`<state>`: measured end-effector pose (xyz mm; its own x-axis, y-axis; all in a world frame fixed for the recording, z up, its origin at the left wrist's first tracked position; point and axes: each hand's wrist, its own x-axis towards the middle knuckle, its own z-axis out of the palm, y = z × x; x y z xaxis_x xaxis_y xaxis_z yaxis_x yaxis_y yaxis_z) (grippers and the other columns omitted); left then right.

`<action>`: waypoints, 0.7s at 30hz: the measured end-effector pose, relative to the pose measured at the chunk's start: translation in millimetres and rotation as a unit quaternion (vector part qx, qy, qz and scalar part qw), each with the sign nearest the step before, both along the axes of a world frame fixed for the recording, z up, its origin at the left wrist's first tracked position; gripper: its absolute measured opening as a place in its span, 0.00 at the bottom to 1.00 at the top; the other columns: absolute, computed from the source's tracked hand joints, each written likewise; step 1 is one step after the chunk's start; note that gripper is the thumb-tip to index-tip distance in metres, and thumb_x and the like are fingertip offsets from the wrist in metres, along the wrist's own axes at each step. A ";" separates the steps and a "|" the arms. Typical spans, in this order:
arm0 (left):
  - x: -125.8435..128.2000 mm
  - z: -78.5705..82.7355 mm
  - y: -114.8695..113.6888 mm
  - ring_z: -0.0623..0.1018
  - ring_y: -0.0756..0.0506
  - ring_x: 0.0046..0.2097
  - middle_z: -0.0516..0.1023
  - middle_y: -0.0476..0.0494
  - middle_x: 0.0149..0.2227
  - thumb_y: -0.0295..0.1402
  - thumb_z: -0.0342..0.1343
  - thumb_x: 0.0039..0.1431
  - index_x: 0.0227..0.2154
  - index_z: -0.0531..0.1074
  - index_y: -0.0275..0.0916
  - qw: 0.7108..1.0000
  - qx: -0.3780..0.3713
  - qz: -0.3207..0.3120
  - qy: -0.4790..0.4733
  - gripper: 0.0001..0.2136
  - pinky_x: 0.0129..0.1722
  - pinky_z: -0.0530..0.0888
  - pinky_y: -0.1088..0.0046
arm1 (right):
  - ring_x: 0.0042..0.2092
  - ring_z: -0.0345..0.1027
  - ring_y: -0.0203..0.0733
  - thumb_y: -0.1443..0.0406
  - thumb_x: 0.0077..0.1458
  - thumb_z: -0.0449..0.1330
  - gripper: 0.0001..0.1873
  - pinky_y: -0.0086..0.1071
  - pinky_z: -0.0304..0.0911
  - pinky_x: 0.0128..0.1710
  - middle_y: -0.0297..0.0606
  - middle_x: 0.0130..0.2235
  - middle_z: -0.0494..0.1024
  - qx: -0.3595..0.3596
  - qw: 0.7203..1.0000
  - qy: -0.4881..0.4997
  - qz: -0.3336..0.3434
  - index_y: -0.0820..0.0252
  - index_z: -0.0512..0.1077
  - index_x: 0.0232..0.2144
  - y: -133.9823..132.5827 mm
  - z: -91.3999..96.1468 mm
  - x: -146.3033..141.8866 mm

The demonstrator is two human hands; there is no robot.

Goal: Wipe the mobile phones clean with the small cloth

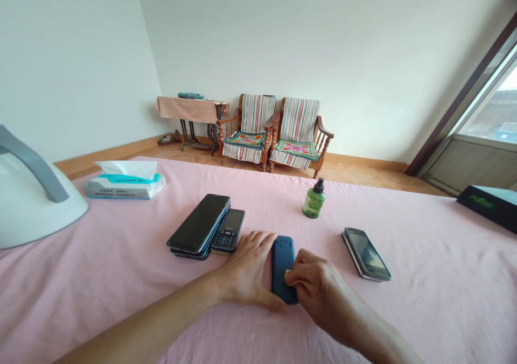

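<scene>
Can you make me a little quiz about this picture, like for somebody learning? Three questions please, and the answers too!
1. Pick one: what colour is the phone between the left hand and the right hand? A red, B blue, C white.
2. True or false: the green bottle stands upright on the pink cloth.
3. Fill the gap: the ____ hand pinches a small yellowish thing, mostly hidden by the fingers.

Key: 1. B, blue. 2. True. 3. right.
</scene>
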<state>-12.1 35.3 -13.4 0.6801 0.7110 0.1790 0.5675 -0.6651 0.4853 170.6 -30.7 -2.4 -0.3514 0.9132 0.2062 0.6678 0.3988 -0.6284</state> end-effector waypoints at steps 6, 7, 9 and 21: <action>-0.2 1.1 -0.2 0.67 0.33 0.50 0.66 0.40 0.50 0.51 0.67 0.29 0.52 0.58 0.43 1.000 0.006 0.001 0.002 0.44 0.51 0.63 0.55 | 0.34 0.64 0.34 0.81 0.41 0.49 0.17 0.26 0.57 0.31 0.34 0.31 0.68 0.013 1.000 0.000 0.008 0.60 0.73 0.24 0.7 -1.0 -1.9; 0.1 1.4 -0.4 0.67 0.33 0.50 0.66 0.40 0.50 0.51 0.67 0.29 0.52 0.59 0.42 1.000 0.009 0.001 0.003 0.43 0.51 0.63 0.55 | 0.35 0.64 0.35 0.81 0.42 0.50 0.17 0.26 0.57 0.31 0.34 0.31 0.68 0.014 1.000 -0.001 0.014 0.60 0.73 0.24 0.8 -0.7 -1.9; 0.7 1.5 -0.5 0.67 0.33 0.49 0.67 0.40 0.49 0.51 0.67 0.28 0.50 0.60 0.42 1.000 0.013 0.003 0.004 0.43 0.50 0.64 0.55 | 0.34 0.64 0.34 0.81 0.43 0.50 0.17 0.25 0.57 0.30 0.34 0.31 0.68 0.007 1.000 -0.003 0.015 0.60 0.73 0.24 0.9 0.3 -1.0; -0.3 -1.0 -0.5 0.67 0.33 0.50 0.66 0.39 0.50 0.51 0.66 0.30 0.52 0.58 0.43 1.000 0.016 -0.003 0.000 0.43 0.51 0.63 0.55 | 0.38 0.64 0.37 0.81 0.50 0.51 0.17 0.28 0.59 0.35 0.36 0.34 0.70 0.055 0.997 0.040 0.020 0.59 0.73 0.32 2.9 -3.4 -3.1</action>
<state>-12.5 34.9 -14.4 0.6848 0.7000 0.2025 0.5625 -0.6845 0.4637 167.4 -27.7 -5.8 -0.3665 0.8685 0.3337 0.5994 0.4947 -0.6293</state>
